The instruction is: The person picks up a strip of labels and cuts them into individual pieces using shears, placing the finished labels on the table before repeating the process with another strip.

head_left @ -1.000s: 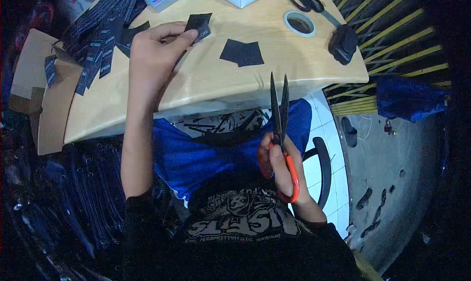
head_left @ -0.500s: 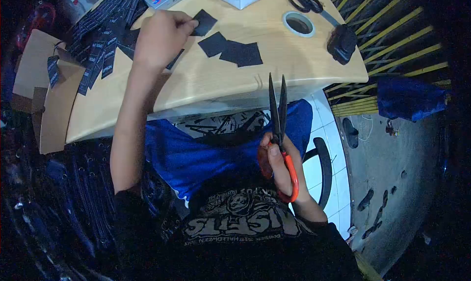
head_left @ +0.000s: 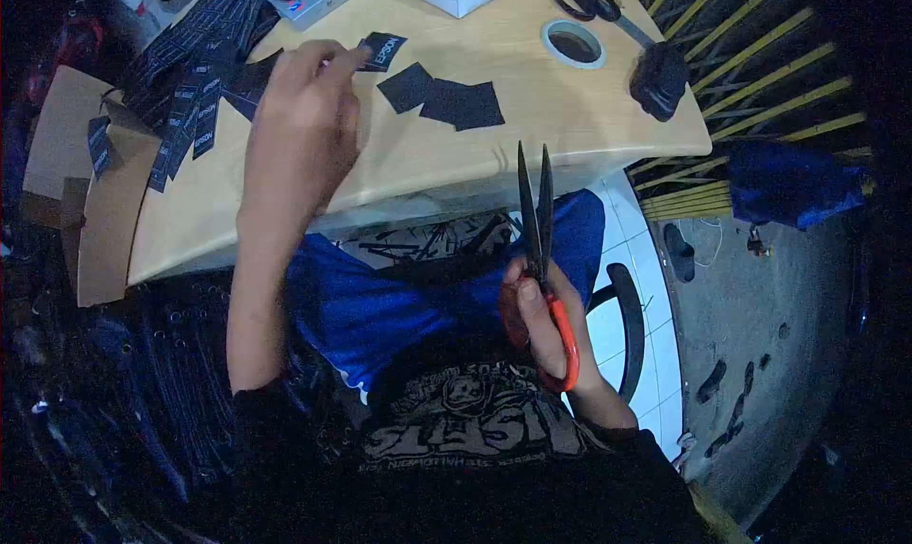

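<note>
My left hand point(head_left: 306, 116) is over the table point(head_left: 285, 194), its fingers pinched at the left edge of a small black label piece point(head_left: 385, 52) that shows white lettering. Just below and to the right of that piece, several plain black squares point(head_left: 439, 97) lie partly overlapping. My right hand point(head_left: 543, 321) is wrapped round the orange handles of a pair of scissors point(head_left: 538, 230), in front of the table edge. The blades point up and stand slightly apart, with nothing between them.
A pile of black lettered strips point(head_left: 198, 97) lies at the left beside a cardboard box point(head_left: 109, 202). Towards the back are a white box point(head_left: 461, 0), a tape roll point(head_left: 573, 45), dark-handled scissors point(head_left: 584, 0) and a black object point(head_left: 658, 80). A chair armrest point(head_left: 629, 330) stands at the right.
My left hand has turned and moved slightly down. The piece at its fingertips, plain black before, now shows white lettering. My right hand and the scissors have hardly moved.
</note>
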Demonstrator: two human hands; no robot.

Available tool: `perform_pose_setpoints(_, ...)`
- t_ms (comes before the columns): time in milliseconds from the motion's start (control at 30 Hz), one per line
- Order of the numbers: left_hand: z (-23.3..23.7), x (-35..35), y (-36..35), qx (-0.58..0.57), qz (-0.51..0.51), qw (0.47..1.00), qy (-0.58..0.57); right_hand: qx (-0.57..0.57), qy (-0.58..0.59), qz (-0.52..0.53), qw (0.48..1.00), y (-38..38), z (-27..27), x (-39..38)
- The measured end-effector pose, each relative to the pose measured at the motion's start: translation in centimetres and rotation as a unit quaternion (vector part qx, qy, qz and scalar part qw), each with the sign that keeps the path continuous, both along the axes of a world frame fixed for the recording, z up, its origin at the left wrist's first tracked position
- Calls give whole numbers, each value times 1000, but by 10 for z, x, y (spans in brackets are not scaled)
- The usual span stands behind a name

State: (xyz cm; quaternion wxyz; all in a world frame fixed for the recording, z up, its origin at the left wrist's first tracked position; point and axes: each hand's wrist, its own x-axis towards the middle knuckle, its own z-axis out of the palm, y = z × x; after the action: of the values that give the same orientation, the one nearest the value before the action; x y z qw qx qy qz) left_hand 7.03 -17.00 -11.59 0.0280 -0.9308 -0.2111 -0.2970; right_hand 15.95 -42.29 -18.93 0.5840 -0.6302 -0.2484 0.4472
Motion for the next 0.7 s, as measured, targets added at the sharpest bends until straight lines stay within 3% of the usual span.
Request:
perform_pose_setpoints(133,-19,-2,-18,-78,-52,995,-34,-9,5,5,1000,2,2,0)
perform_pose_setpoints(267,-28,-5,-22,-140,-38,988,-53,-2,10,8,1000,2,3,-1)
perform_pose_setpoints(467,-38,-4,-27,-136,-48,980,-140,-18,26,-6,999,1,-1,0)
perform_pose_setpoints(700,-12,7,15,31,19,991,-127,-20,0,-2,1000,0,-2,-2)
